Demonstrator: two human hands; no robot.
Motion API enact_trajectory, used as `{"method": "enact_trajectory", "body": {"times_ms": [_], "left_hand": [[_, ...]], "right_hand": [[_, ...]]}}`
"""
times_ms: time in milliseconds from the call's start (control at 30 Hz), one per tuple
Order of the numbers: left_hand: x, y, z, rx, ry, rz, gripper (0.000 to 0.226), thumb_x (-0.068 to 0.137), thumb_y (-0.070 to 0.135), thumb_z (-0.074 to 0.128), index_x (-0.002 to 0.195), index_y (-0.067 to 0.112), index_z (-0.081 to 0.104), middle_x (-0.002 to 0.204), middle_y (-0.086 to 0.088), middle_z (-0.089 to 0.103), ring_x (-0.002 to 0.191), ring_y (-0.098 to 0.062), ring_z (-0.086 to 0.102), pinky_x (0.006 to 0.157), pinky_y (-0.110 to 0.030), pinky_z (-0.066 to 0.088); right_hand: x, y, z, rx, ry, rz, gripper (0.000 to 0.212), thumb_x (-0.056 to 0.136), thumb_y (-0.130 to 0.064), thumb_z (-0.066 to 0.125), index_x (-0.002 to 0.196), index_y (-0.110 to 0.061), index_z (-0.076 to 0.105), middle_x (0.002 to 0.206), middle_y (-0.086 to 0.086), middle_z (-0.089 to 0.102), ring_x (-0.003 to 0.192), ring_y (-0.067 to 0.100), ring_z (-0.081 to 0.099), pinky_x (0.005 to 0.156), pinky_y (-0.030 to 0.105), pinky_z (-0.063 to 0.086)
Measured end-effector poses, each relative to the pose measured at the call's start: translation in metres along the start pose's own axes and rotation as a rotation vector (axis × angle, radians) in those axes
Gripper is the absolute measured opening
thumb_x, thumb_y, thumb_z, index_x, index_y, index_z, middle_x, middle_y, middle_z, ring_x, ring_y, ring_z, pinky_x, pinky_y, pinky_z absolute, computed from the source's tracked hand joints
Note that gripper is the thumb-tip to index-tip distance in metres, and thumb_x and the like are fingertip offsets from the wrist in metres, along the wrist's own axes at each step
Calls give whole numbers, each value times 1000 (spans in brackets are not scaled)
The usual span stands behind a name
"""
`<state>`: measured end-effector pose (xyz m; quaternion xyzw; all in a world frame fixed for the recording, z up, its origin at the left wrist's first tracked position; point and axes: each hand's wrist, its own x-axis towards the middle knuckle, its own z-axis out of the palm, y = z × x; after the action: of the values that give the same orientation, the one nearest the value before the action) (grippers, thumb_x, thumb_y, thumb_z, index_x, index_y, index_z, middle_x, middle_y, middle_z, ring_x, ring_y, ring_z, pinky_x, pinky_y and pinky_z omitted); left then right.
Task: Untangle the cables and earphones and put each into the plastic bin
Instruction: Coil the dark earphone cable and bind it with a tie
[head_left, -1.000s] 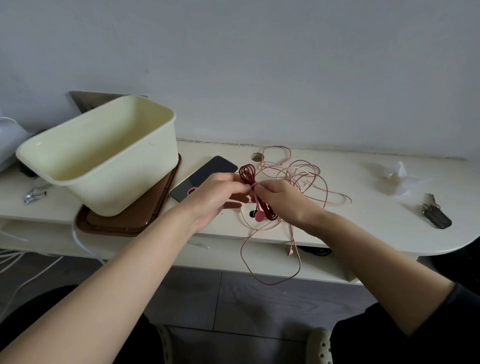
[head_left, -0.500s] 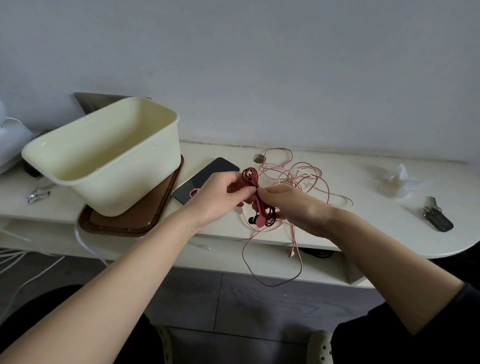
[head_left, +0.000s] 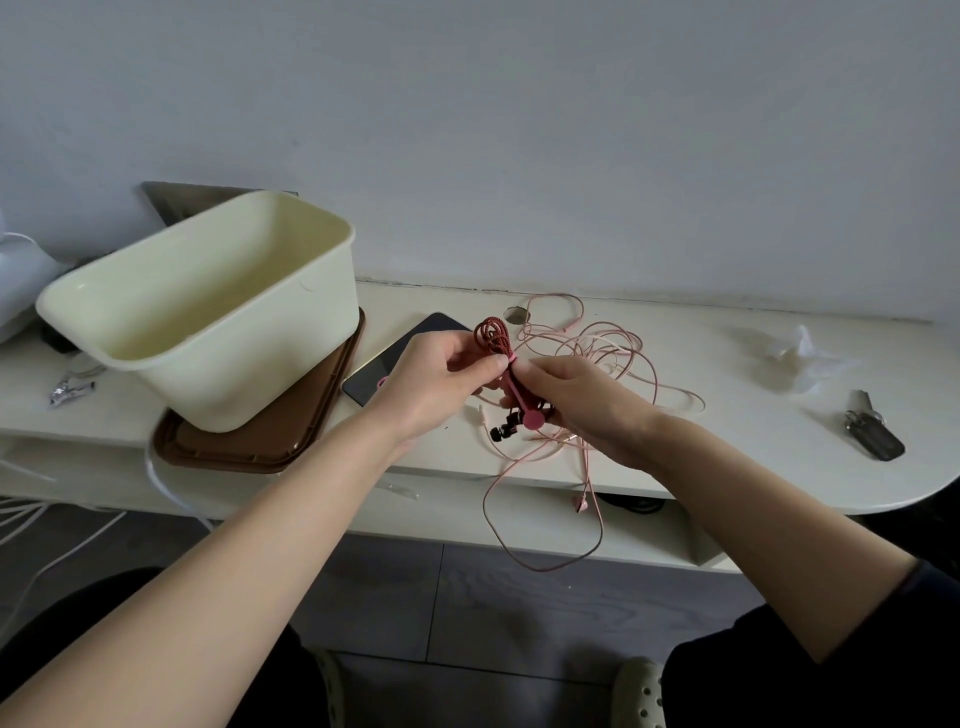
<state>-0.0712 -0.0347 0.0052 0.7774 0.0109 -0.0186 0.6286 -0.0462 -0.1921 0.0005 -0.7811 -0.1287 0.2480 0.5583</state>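
A coiled dark red braided earphone bundle is held above the table's front edge, with a pink strap wrapped round it. My left hand pinches the bundle just below its loops. My right hand grips the lower part and the strap; black earbuds dangle beneath. A tangle of thin pink cable lies on the table behind my right hand, and one loop hangs over the edge. The cream plastic bin stands tilted at the left, with nothing visible inside.
The bin leans on a brown tray. A dark phone lies between tray and hands. Keys and crumpled clear plastic sit at the right. A small metal object lies far left. White cords hang below.
Both hands have lifted the red bundle slightly and shifted their grip; its loops now stand higher above my fingers. The pink tangle and the bin have not moved.
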Motion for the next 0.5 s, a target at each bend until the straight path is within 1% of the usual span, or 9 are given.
{"method": "enact_trajectory", "body": {"times_ms": [67, 100, 133, 167, 200, 267, 333, 433, 500], "left_hand": [[0, 1, 0, -32, 9, -28, 15, 90, 9, 60, 84, 21, 68, 81, -1, 68, 75, -8, 63, 76, -19, 51], [0, 1, 0, -55, 17, -48, 14, 90, 9, 59, 86, 19, 68, 81, -2, 68, 74, -7, 63, 76, -18, 52], [0, 1, 1, -84, 31, -74, 12, 90, 8, 59, 86, 16, 68, 82, -3, 68, 73, -7, 63, 76, -18, 52], [0, 2, 1, -122, 49, -105, 12, 90, 8, 59, 85, 14, 68, 81, -4, 67, 73, -8, 63, 76, -18, 53], [0, 3, 2, -169, 69, -141, 12, 90, 8, 60, 83, 12, 68, 78, -3, 67, 71, -8, 63, 75, -19, 53], [0, 5, 2, -249, 103, -207, 14, 89, 10, 61, 77, 11, 68, 67, 1, 66, 66, -7, 61, 69, -17, 53], [0, 5, 2, -287, 117, -253, 18, 89, 12, 61, 73, 11, 67, 59, 5, 65, 63, -7, 60, 66, -16, 53], [-1, 4, 3, -303, 125, -287, 22, 90, 11, 61, 68, 10, 66, 59, 3, 63, 63, -10, 60, 70, -20, 54], [-1, 3, 4, -328, 129, -307, 22, 90, 10, 60, 69, 8, 65, 56, 3, 62, 61, -10, 60, 69, -20, 55]], "right_hand": [[3, 4, 0, -147, 128, -123, 18, 96, -25, 51, 88, -12, 61, 84, 9, 63, 72, 12, 56, 78, 30, 44], [4, 5, 0, -200, 209, -195, 8, 92, -23, 57, 87, -17, 60, 87, 4, 62, 76, 11, 57, 80, 27, 45], [5, 6, -1, -256, 298, -270, 6, 87, -21, 64, 88, -20, 57, 91, 2, 60, 81, 10, 56, 80, 25, 45], [5, 7, -2, -312, 369, -342, 14, 83, -20, 69, 88, -22, 56, 93, 0, 57, 82, 8, 54, 78, 23, 45], [4, 7, -3, -372, 408, -410, 18, 81, -17, 71, 86, -22, 55, 91, -2, 54, 78, 6, 52, 74, 23, 45], [2, 7, -3, -502, 400, -533, 14, 81, -10, 69, 85, -18, 58, 86, -6, 49, 69, 6, 51, 69, 30, 48], [0, 10, 0, -619, 341, -615, 1, 87, -15, 62, 89, -15, 61, 86, -6, 48, 68, 13, 56, 65, 39, 51], [-4, 12, 7, -689, 290, -612, 26, 91, -39, 48, 94, -16, 60, 87, -6, 51, 70, 16, 60, 64, 41, 53], [-4, 11, 10, -716, 305, -579, 30, 89, -44, 53, 96, -16, 57, 89, -7, 52, 74, 16, 60, 67, 41, 52]]}}
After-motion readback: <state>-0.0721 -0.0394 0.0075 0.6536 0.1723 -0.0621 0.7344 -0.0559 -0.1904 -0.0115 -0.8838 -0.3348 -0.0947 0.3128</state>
